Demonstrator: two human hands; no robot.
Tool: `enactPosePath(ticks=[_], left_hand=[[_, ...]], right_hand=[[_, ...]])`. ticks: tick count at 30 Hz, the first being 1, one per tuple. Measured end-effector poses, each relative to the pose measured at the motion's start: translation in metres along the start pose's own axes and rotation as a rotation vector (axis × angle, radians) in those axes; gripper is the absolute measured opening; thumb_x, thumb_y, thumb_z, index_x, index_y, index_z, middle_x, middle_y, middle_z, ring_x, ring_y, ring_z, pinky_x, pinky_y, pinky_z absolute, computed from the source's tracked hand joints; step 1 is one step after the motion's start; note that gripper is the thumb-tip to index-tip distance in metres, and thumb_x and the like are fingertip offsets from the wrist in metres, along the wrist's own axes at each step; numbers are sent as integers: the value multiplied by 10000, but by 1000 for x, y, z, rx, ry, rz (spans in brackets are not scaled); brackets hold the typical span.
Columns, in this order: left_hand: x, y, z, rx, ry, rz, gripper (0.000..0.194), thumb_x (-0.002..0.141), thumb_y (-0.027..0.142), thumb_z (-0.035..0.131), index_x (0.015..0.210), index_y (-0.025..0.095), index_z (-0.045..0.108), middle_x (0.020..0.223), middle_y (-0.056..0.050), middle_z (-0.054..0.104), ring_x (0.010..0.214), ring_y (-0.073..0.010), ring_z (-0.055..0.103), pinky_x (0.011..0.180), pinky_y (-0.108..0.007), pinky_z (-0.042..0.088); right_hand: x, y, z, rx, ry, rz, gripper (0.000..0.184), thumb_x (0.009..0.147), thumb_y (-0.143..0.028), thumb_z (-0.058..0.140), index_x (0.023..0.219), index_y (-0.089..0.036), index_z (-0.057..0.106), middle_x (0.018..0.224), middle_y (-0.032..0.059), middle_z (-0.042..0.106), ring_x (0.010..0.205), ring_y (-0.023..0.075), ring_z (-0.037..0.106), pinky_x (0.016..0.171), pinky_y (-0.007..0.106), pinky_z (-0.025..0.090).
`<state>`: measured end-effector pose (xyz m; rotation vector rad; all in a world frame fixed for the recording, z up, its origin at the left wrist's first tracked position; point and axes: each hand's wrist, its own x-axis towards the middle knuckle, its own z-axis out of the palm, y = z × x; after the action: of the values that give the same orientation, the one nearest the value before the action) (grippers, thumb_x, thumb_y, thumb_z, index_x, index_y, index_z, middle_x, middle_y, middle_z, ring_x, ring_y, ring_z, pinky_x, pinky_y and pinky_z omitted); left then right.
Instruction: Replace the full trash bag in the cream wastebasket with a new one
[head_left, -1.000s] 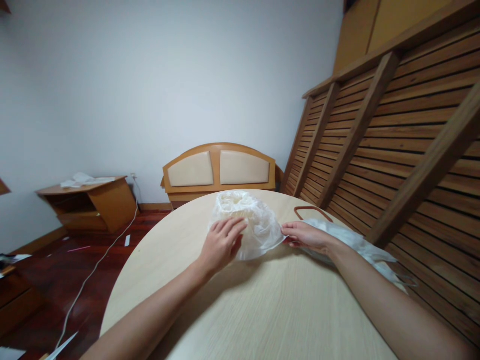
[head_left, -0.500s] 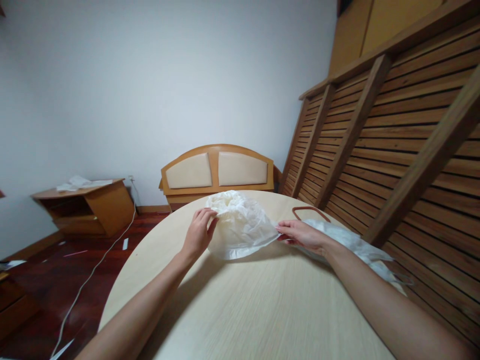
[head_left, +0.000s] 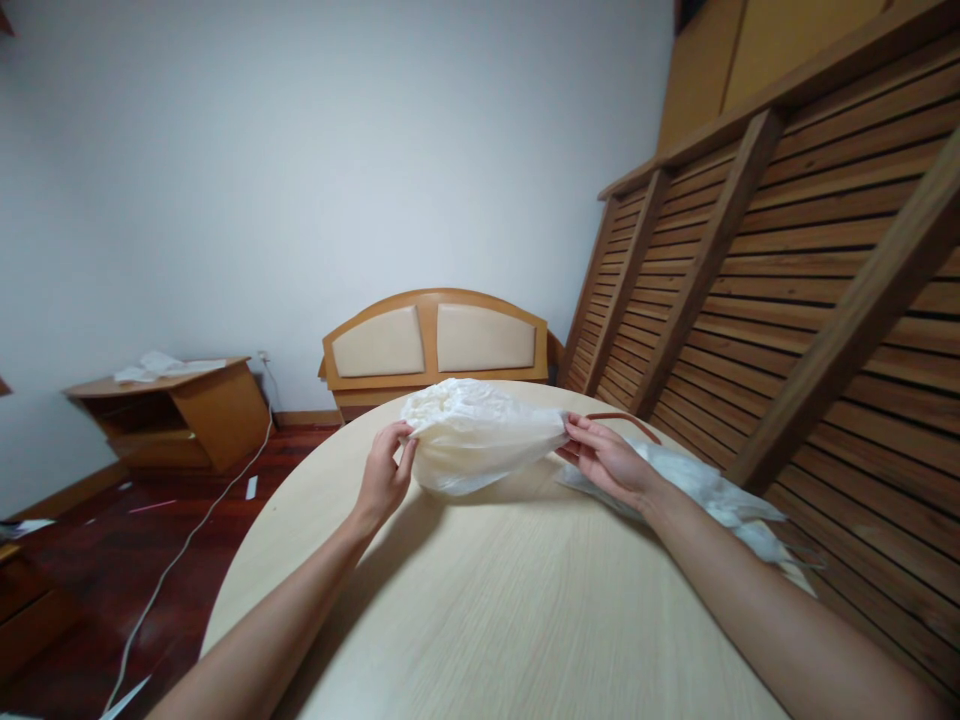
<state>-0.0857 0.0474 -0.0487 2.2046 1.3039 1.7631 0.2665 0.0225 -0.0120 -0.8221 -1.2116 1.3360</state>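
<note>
A thin, see-through white plastic bag (head_left: 480, 440), crumpled along its far side, is stretched between my hands over the far part of the round table (head_left: 525, 610). My left hand (head_left: 385, 474) pinches the bag's left edge between thumb and fingers. At the opposite end, my right hand (head_left: 606, 460) grips the right corner with the fingertips. Behind my right wrist lies a second crumpled white bag (head_left: 709, 490), partly covered by the hand and forearm. A brown curved handle (head_left: 637, 425) shows beyond my right hand, partly hidden by it.
A wooden slatted frame (head_left: 810, 290) leans along the right side, close to the table edge. Beyond the table stands a padded headboard (head_left: 435, 375). A low cabinet (head_left: 202, 415) with white stuff on top is at left, and a white cable (head_left: 180, 570) runs over the floor.
My right hand has risen slightly, pulling the bag's right corner up and taut. My left hand has shifted a little left. The bag's near edge has lifted and its front looks smoother.
</note>
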Motion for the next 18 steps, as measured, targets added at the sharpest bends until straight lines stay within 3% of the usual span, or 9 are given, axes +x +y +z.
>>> enactPosePath(ticks=[6,12,18], left_hand=[[0,-4,0,-117,27,-101,252,946,424,537,994,188,611,1133,-125,648,1173,-258,604,997,-459,545],[1,1,-1,-132,15,-101,255,940,435,547,979,192,617,1141,-120,657,1149,-251,616,973,-447,558],[0,8,-2,-82,-12,-35,211,961,390,535,988,197,616,1138,-124,665,1192,-262,602,970,-440,546]], right_hand=[[-1,0,4,100,-10,-59,330,834,-288,706,1145,-257,599,1127,36,701,1031,168,672,1011,300,510],[-2,5,5,15,36,126,292,861,-315,682,1140,-261,616,1069,44,706,885,166,675,782,278,570],[2,25,-8,-370,78,199,428,830,-330,715,1216,-204,581,848,36,697,689,155,621,615,255,483]])
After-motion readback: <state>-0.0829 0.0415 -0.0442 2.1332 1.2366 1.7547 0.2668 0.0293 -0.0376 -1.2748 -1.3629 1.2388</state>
